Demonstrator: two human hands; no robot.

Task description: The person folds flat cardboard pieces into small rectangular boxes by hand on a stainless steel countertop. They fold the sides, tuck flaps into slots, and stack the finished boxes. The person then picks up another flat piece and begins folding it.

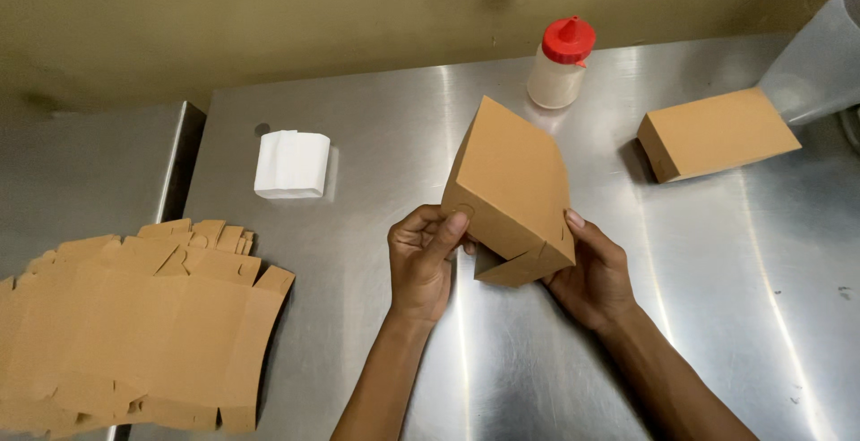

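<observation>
Your left hand point(421, 262) and right hand point(596, 275) have their fingers clamped on the half-folded brown cardboard box point(511, 190), held just above the steel bench point(502, 369); it looks light, stiff yet crushable, so grip near the creases; farther off, a glue bottle point(560, 65).

The table point(717, 316) is brushed steel, glossy, with streaked reflections and a few small marks at its near right. The box point(515, 186) held at the middle, the finished box point(717, 132) at the far right and the flat blanks point(134, 333) stacked at the near left are all matt brown cardboard, smooth with clean cut edges. The bottle point(557, 72) at the far middle is cloudy plastic with a glossy red cap, the jug point(820, 47) at the far right is translucent plastic, the white wad point(292, 164) looks like soft folded paper, and the wall point(269, 20) is dull, stained paint.
</observation>
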